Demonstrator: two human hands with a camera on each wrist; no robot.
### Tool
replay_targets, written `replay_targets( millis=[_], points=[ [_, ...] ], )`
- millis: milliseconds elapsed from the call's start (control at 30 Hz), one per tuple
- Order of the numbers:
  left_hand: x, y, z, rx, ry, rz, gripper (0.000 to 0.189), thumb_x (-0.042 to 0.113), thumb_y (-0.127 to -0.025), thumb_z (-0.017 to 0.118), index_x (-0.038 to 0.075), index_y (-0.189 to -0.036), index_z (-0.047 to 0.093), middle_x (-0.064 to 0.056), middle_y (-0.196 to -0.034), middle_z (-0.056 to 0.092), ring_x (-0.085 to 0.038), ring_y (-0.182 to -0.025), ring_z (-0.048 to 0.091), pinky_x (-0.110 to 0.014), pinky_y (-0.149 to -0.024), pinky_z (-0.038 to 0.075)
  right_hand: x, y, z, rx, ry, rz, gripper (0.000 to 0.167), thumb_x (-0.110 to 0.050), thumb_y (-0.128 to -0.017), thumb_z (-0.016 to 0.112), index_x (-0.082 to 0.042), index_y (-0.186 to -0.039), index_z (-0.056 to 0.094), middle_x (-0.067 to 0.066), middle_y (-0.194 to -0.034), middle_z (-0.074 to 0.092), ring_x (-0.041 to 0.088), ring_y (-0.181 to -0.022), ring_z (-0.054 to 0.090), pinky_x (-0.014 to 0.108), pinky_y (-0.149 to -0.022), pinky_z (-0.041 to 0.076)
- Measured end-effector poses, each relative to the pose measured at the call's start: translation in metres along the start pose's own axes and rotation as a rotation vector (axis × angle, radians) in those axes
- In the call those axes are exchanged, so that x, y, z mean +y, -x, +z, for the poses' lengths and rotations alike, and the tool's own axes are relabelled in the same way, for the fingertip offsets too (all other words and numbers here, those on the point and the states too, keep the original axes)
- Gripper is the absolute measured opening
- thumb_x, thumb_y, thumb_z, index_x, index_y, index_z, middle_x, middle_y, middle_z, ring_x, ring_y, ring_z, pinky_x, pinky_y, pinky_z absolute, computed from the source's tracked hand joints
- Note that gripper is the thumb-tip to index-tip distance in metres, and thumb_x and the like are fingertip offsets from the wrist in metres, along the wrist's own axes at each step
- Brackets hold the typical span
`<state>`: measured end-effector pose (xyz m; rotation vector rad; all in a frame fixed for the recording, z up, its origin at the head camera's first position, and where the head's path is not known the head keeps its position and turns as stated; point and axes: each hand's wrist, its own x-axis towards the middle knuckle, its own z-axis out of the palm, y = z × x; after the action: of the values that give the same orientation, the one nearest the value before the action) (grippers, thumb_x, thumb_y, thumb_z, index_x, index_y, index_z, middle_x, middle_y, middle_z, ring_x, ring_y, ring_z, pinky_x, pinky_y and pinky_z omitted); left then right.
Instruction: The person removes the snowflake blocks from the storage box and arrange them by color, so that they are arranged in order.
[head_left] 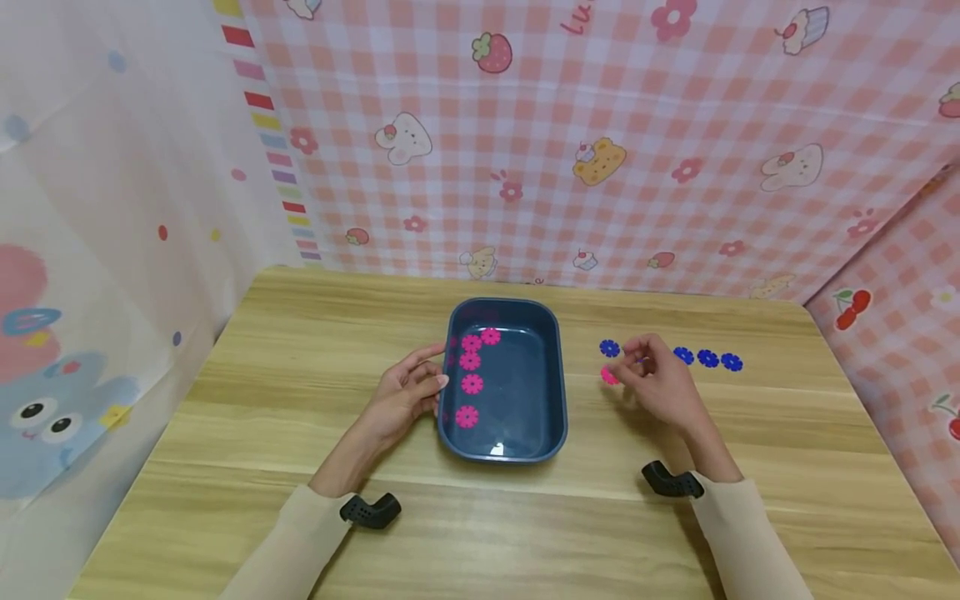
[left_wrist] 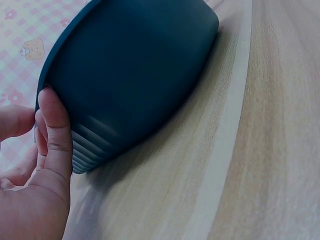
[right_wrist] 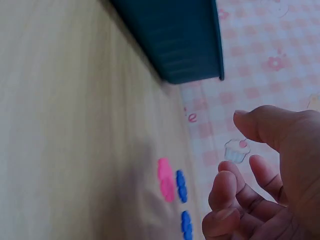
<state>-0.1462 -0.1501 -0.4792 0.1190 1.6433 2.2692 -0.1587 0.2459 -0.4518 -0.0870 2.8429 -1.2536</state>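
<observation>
Your left hand (head_left: 405, 392) was at the near-left side of the dark blue tray (head_left: 562, 383), thumb against the outer wall, index finger near the rim, fingers relaxed rather than wrapped round it. Probably a light touch to stop the tray sliding; no lift, base flat on the table (head_left: 480, 533).

Your right hand (head_left: 663, 387) was over the table to the right of the tray, fingers loosely bent, thumb well apart from them. Nothing visible between them in the right wrist view, so you had hold of nothing there. The loose pink piece (head_left: 607, 377) lay on the table by your fingertips, partly covered by them in the head view; blurred in the wrist view, so can't tell if it was one piece or two overlapping.

Five pink pieces (head_left: 472, 384) lay inside the tray along its left side, the far ones bunched, the nearest one apart. A blue piece (head_left: 609, 348) was just beyond the loose pink one, and more blue pieces (head_left: 707, 358) ran rightward in a rough row, part of it hidden by your hand. Spread out like that, presumably so each could be picked singly. The tray sat between your hands, likely for easy reach from either side.
</observation>
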Motion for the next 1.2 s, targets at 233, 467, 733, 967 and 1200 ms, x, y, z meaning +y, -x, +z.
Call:
replay_targets(
  millis=[233, 467, 733, 967, 1200],
  points=[
    [0.000, 0.000, 0.001, 0.003, 0.003, -0.004, 0.058, -0.003, -0.100, 0.057, 0.004, -0.155, 0.039, 0.002, -0.099, 0.060, -0.009, -0.074, 0.060, -0.021, -0.061, 0.053, -0.016, 0.000, 0.000, 0.010, -0.022, -0.082, 0.051, -0.036, -0.096, 0.073, -0.007, -0.132, 0.052, 0.010, -0.107, 0.065, 0.020, -0.080, 0.061, 0.025, -0.062, 0.050],
    [-0.001, 0.000, 0.001, 0.001, 0.007, -0.009, 0.059, -0.002, -0.100, 0.058, 0.004, -0.155, 0.038, 0.002, -0.100, 0.060, -0.009, -0.073, 0.060, -0.021, -0.061, 0.053, -0.036, 0.001, 0.001, -0.009, -0.053, -0.171, 0.052, -0.027, -0.094, 0.077, -0.008, -0.135, 0.052, 0.011, -0.106, 0.066, 0.016, -0.078, 0.063, 0.023, -0.062, 0.050],
    [0.000, 0.000, 0.002, 0.005, 0.014, -0.015, 0.058, -0.003, -0.100, 0.057, 0.005, -0.155, 0.039, 0.002, -0.099, 0.060, -0.009, -0.072, 0.059, -0.021, -0.060, 0.053, -0.058, 0.002, 0.011, -0.041, -0.052, -0.266, 0.059, -0.020, -0.091, 0.079, -0.011, -0.140, 0.049, 0.015, -0.111, 0.068, 0.020, -0.082, 0.062, 0.025, -0.066, 0.052],
    [0.001, 0.000, 0.001, 0.009, 0.008, -0.015, 0.059, -0.003, -0.100, 0.058, 0.005, -0.155, 0.039, 0.001, -0.100, 0.059, -0.009, -0.072, 0.059, -0.021, -0.060, 0.053, -0.078, 0.004, 0.021, -0.109, -0.065, -0.300, 0.069, -0.024, -0.088, 0.083, -0.013, -0.145, 0.046, 0.012, -0.115, 0.066, 0.021, -0.088, 0.063, 0.027, -0.068, 0.053],
    [0.002, 0.000, 0.001, 0.014, 0.004, -0.021, 0.060, -0.003, -0.100, 0.058, 0.005, -0.156, 0.038, 0.002, -0.099, 0.059, -0.009, -0.073, 0.059, -0.021, -0.061, 0.052, -0.099, 0.006, 0.035, -0.177, -0.029, -0.307, 0.073, -0.029, -0.087, 0.084, -0.013, -0.146, 0.044, 0.008, -0.118, 0.064, 0.030, -0.099, 0.063, 0.033, -0.075, 0.054]
  ],
)
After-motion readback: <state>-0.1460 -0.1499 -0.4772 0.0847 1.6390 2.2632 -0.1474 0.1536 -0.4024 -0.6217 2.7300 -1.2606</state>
